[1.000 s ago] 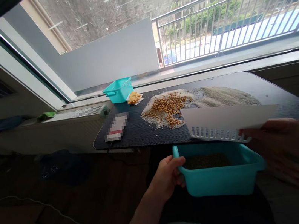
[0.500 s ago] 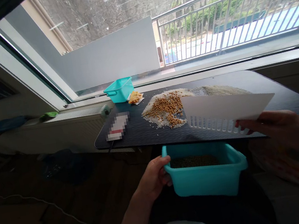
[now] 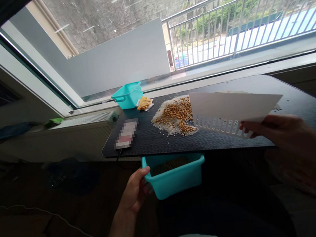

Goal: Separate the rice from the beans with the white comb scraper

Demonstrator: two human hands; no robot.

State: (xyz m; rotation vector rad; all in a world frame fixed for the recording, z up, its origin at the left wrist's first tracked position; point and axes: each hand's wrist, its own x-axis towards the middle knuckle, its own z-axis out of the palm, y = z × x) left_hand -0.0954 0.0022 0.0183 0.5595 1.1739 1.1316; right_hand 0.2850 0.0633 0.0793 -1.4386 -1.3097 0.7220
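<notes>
My left hand [image 3: 136,189] grips the left end of a turquoise plastic bin [image 3: 177,179], thumb over the rim. Small dark grains [image 3: 170,165] lie in the bin, which is just below the table's front edge. Above the table, my right hand [image 3: 281,128] is closed on a white plastic sheet [image 3: 231,106] with a row of slots along its lower edge. To the left of the sheet, golden-brown round beans [image 3: 175,112] lie on a spread of white rice-like grains [image 3: 162,125]. The sheet hides part of this pile and most of what lies behind it.
On the dark table [image 3: 156,145], a second turquoise bin [image 3: 128,96] stands at the back left, beside yellowish pieces [image 3: 144,103] on white paper. A blurred-out flat object [image 3: 127,133] with a cable lies at the left. Behind runs a window; a radiator [image 3: 89,124] is at left.
My left hand has carried the turquoise bin to the left and slightly up, toward the table edge. My right hand and the white sheet have shifted a little left.
</notes>
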